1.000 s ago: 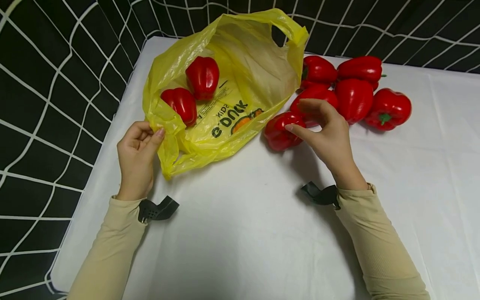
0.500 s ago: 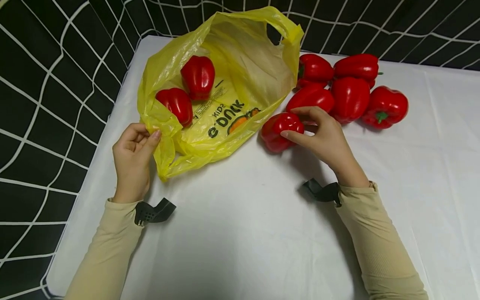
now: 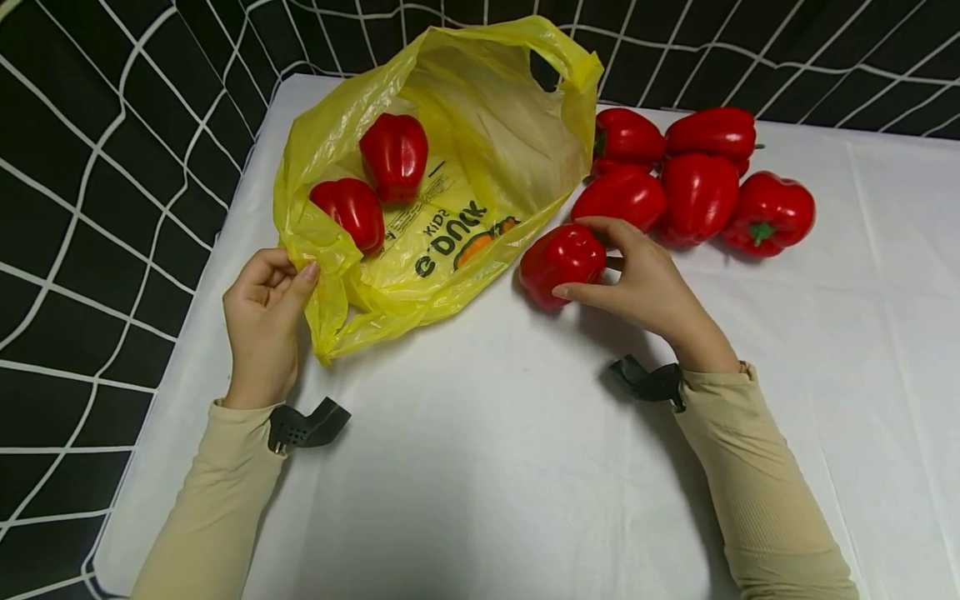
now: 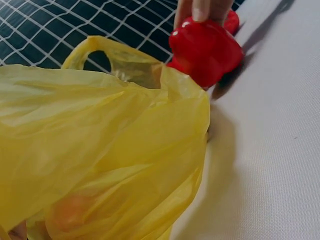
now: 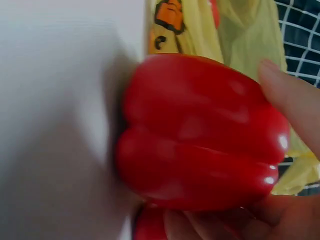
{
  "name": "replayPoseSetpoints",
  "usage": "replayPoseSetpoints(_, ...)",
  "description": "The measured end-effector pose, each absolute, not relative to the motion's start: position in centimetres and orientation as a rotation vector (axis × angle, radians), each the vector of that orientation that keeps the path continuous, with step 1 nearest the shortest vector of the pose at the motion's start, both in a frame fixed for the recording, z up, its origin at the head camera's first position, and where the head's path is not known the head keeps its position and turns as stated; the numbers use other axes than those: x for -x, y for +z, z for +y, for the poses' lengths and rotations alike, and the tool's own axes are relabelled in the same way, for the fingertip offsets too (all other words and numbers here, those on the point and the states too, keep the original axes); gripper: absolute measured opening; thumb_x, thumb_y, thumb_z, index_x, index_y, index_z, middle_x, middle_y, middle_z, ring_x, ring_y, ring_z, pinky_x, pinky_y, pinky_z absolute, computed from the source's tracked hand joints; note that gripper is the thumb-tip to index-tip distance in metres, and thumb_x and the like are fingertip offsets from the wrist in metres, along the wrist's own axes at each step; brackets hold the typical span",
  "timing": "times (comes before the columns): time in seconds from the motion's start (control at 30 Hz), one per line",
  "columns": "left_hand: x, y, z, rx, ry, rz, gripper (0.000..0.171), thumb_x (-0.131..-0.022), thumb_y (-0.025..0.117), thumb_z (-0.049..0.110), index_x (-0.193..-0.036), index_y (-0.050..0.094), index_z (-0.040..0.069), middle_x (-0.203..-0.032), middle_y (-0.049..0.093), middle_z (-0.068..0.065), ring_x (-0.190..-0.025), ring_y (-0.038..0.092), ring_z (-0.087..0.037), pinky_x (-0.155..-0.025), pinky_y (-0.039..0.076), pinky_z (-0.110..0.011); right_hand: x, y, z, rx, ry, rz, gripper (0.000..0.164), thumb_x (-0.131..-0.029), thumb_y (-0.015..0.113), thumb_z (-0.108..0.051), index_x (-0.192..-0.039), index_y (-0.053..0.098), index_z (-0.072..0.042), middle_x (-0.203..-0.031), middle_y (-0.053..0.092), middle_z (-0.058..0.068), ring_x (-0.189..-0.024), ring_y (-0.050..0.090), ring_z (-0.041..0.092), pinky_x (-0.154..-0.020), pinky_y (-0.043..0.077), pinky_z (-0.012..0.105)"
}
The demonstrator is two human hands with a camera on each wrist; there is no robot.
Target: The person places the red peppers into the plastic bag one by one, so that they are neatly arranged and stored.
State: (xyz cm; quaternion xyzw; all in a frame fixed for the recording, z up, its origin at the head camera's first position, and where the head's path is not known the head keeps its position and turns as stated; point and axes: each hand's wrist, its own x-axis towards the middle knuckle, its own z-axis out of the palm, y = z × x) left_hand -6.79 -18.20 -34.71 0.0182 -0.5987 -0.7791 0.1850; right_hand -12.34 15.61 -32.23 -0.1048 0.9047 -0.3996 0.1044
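My left hand [image 3: 264, 329] pinches the near left edge of a yellow plastic bag [image 3: 465, 304] between thumb and fingers. The bag lies with its mouth spread, and two red bell peppers are inside, an upper one [image 3: 395, 157] and a lower one [image 3: 351, 215]. Just right of the bag, my right hand [image 3: 648, 283] grips another red bell pepper [image 3: 558, 265], thumb on its near side and fingers on its far side. In the right wrist view that bell pepper [image 5: 200, 132] fills the middle, very close to the white cloth. The left wrist view shows the bag [image 4: 110, 145] large in front.
Several more red bell peppers [image 3: 697, 200] sit clustered behind and right of my right hand, some touching. White cloth [image 3: 465, 450] covers the table. A white net [image 3: 97, 146] over black stands along the left and back edges.
My right hand has come down around the nearest bell pepper, and its thumb and fingers now grip it. That pepper has tilted slightly. My left hand keeps its pinch on the bag.
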Motion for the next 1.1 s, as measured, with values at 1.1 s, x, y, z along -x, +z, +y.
replayPoseSetpoints(1.1,6.8,-34.8,-18.3,-0.052,-2.189,-1.714,0.009,-0.087,0.063,-0.004,-0.091,0.062,0.004,-0.087,0.059,-0.010,-0.080,0.059,-0.015,-0.077,0.052,-0.021,12.8,-33.5,15.5,0.330,-1.233,2.642,0.085,-0.066,0.088,-0.023,-0.136,0.042,-0.008,-0.130,0.050,0.010,-0.110,0.052,0.029,-0.088,0.049,0.048)
